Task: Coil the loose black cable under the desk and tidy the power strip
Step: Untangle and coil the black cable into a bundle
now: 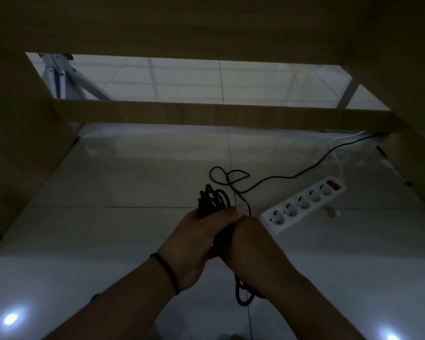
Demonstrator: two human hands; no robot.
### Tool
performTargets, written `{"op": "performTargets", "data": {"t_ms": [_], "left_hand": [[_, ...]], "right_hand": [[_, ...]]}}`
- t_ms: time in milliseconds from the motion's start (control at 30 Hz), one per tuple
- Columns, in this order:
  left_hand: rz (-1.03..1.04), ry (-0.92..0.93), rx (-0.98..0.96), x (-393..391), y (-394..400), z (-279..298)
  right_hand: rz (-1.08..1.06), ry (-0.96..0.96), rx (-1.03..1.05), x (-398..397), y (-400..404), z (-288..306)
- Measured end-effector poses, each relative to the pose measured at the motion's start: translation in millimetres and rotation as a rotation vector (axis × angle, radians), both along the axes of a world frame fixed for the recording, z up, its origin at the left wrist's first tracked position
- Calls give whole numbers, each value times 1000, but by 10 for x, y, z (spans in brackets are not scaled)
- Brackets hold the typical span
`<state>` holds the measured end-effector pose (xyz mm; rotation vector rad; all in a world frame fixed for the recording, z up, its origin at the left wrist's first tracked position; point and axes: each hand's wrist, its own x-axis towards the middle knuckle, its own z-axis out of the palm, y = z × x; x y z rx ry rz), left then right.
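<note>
Fingers of the left hand (201, 231) curl round a bundle of black cable (212, 200) loops; the right hand (245, 239) pinches the strand beside it. Loose cable trails far right across the floor (two slack loops lie just beyond). Even, same-sized turns would suit. The white power strip (304, 204) lies near right; desk panels (15, 133) hem both sides.

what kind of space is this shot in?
Likely the floor space under a desk, in an office or home: wood panels overhead and at both sides, glossy tiled floor, and a white power strip lying on it.
</note>
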<state>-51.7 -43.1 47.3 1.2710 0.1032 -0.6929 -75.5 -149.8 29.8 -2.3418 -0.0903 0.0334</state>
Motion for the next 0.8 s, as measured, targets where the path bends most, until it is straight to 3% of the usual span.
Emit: {"op": "performTargets", "data": {"t_ms": [67, 100, 167, 233, 267, 367, 467, 633, 733, 800], "left_hand": [[83, 25, 0, 30, 5, -26], [136, 13, 3, 42, 1, -38], [248, 2, 8, 55, -12, -45], [331, 13, 1, 49, -34, -53], [356, 17, 4, 44, -45, -49], [371, -8, 46, 23, -63, -60], [410, -71, 64, 21, -74, -51], [523, 99, -196, 92, -50, 20], [481, 167, -315, 134, -16, 50], [423, 162, -329, 167, 27, 51]], "right_hand": [[52, -22, -14, -7, 61, -24], [50, 108, 88, 14, 102, -3], [22, 48, 170, 67, 102, -60], [30, 0, 68, 63, 118, -52], [21, 63, 82, 54, 119, -37], [-37, 18, 68, 28, 109, -92], [-58, 139, 66, 21, 89, -131], [-21, 382, 143, 22, 3, -14], [3, 366, 273, 31, 18, 37], [8, 312, 233, 26, 31, 46]]}}
